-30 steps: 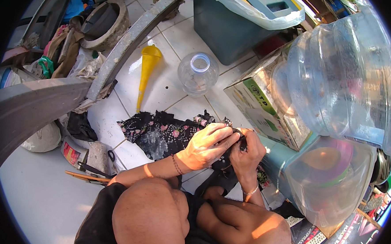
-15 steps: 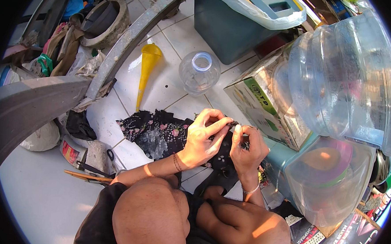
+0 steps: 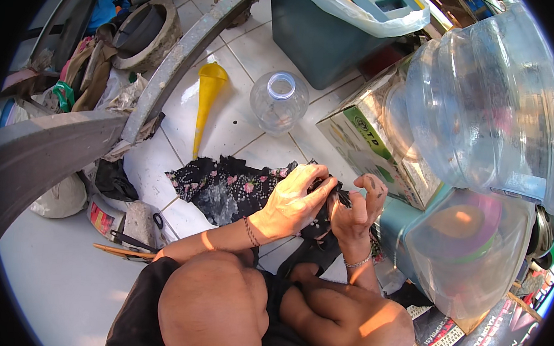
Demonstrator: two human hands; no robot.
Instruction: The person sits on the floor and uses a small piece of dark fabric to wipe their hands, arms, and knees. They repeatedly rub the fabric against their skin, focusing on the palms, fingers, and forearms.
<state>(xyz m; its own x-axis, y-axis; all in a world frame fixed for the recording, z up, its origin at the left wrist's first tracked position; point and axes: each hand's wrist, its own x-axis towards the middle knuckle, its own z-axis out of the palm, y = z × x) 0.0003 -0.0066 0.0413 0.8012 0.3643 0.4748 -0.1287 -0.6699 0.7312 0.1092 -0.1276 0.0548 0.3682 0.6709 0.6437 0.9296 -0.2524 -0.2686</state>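
Observation:
My left hand [image 3: 292,200], a dark braided band at its wrist, pinches a small piece of black cloth [image 3: 337,190] between thumb and fingers. Close on its right, my right hand [image 3: 357,215] has curled fingers and its thumb against the same black piece; part of that grip is hidden. A black floral cloth [image 3: 235,184] with pink flowers and frayed edges lies on the tiles below and left of my hands. On it rests a clear, crumpled-looking patch [image 3: 216,203], perhaps plastic.
Beyond the cloth stand a clear round bottle [image 3: 279,110] and a yellow funnel [image 3: 208,100]. A dark green bin [image 3: 309,43] is behind them. At right are a carton [image 3: 378,150], a large water jug [image 3: 487,109] and a translucent tub [image 3: 467,258]. A curved metal frame [image 3: 182,61] crosses the left.
Both hands have shifted slightly, and the left has turned so its back shows more. The right hand's fingers have lifted and bent. The black piece between them sits a little lower.

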